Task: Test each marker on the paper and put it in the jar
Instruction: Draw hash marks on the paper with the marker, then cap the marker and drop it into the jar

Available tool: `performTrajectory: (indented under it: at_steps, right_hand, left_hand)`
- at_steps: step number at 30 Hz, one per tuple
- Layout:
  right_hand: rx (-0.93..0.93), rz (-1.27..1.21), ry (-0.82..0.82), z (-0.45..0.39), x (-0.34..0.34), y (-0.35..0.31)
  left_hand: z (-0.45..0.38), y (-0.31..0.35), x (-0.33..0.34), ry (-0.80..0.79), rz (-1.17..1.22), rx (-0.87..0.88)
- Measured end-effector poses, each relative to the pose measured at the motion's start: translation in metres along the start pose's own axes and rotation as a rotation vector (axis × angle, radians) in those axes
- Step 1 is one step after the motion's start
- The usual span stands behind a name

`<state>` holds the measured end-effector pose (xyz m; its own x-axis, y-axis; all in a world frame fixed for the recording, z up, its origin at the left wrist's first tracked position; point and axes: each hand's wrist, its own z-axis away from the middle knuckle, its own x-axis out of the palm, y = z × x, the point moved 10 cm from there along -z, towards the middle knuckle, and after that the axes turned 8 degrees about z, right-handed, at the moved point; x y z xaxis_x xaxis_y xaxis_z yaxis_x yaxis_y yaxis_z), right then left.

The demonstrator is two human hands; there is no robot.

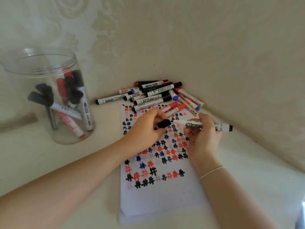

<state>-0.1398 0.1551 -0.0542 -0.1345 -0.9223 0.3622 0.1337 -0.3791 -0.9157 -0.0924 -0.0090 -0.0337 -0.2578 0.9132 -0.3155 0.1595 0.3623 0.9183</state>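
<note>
My right hand [203, 138] grips a white marker with a black tip [188, 123], held level above the paper [158, 195], tip pointing left. My left hand [145, 128] pinches its black cap [164, 123] just off the tip. The paper lies on the pale table and is covered with black, red and blue hash marks. Behind it a pile of markers [156, 95] with black, red and blue caps lies against the wall. At the left stands a clear plastic jar [24, 70], open at the top, with several markers inside.
Patterned beige walls meet in a corner right behind the pile. The pale table [49, 159] runs on between the jar and the paper. More sheets lie stacked under the top paper. A thin bracelet is on my right wrist.
</note>
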Motion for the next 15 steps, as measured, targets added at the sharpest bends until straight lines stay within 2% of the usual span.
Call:
performTrajectory:
  at_steps: [7,15]
  right_hand:
    - [-0.071,0.177,-0.08,0.001,0.01,-0.003]
    - [-0.068,0.219,-0.361,0.01,0.032,-0.005]
  left_hand:
    - [0.004,0.014,0.004,-0.037,-0.044,0.079]
    - [0.014,0.037,0.011,-0.134,0.038,0.162]
